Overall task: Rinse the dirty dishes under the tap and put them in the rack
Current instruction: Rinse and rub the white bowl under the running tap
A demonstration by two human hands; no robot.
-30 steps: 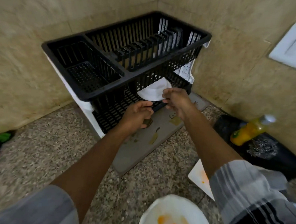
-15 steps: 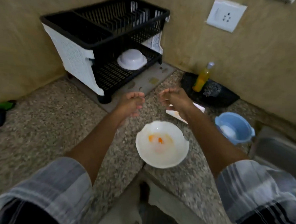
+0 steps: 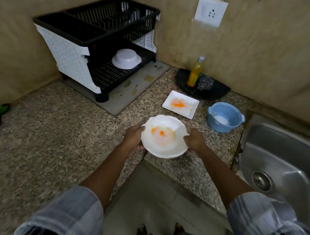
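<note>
A white bowl (image 3: 165,136) smeared with orange food sits at the inner corner of the speckled counter. My left hand (image 3: 133,138) grips its left rim and my right hand (image 3: 194,139) grips its right rim. Behind it lies a square white plate (image 3: 180,104) with orange stains. A black and white two-tier dish rack (image 3: 85,36) stands in the back corner, with a clean white bowl (image 3: 126,58) upside down on its lower shelf. The steel sink (image 3: 286,164) is at the right; no tap is in view.
A blue pot (image 3: 225,116) stands between the plate and the sink. A yellow soap bottle (image 3: 195,72) and a steel scrubber (image 3: 205,83) rest on a black tray (image 3: 219,92) by the wall. A grey mat (image 3: 131,89) lies under the rack. A wall socket (image 3: 210,11) is above.
Both hands left the white bowl on the rack's lower shelf, drew back toward me, and now hold the stained bowl by its rim. The view has tilted down and right.
</note>
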